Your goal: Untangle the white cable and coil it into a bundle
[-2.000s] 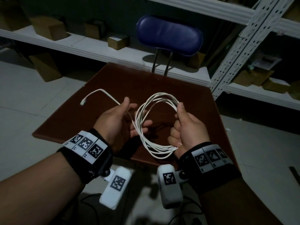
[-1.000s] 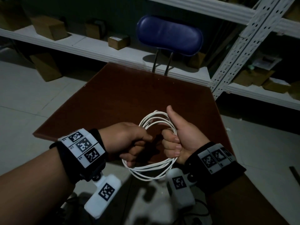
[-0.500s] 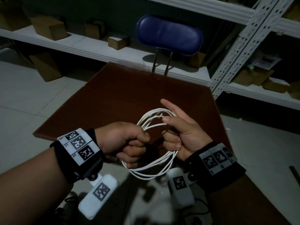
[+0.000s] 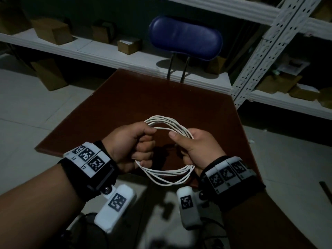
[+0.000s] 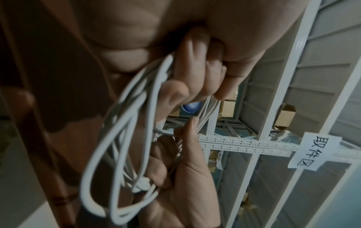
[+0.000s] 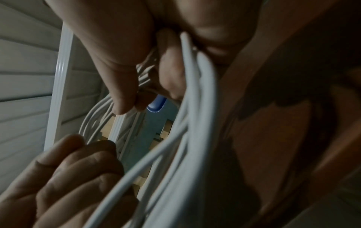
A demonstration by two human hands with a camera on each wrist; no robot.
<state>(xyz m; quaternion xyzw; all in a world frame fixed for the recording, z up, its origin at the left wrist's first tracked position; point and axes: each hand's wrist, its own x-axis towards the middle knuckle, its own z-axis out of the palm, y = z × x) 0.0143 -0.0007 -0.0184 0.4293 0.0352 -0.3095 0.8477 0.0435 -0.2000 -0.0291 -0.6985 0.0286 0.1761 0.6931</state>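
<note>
The white cable (image 4: 166, 174) is wound into a round coil of several loops, held in the air above the near part of the brown table (image 4: 143, 97). My left hand (image 4: 132, 143) grips the coil's left side in a fist. On the coil's right side my right hand (image 4: 195, 148) has its fingers curled round the strands and its thumb laid over them. In the left wrist view the cable (image 5: 121, 138) runs out of the curled fingers, and a white plug end (image 5: 143, 184) lies against the right hand's palm. The right wrist view shows the cable (image 6: 187, 123) blurred and close.
A blue chair back (image 4: 185, 38) stands behind the table's far edge. White metal shelving (image 4: 269, 44) with cardboard boxes (image 4: 128, 44) runs across the back and right. Grey floor tiles (image 4: 36, 108) lie to the left.
The loose end that trailed to the left two seconds ago has been drawn into the coil. The coil now hangs rounder between both hands, and my right thumb has closed down over the strands.
</note>
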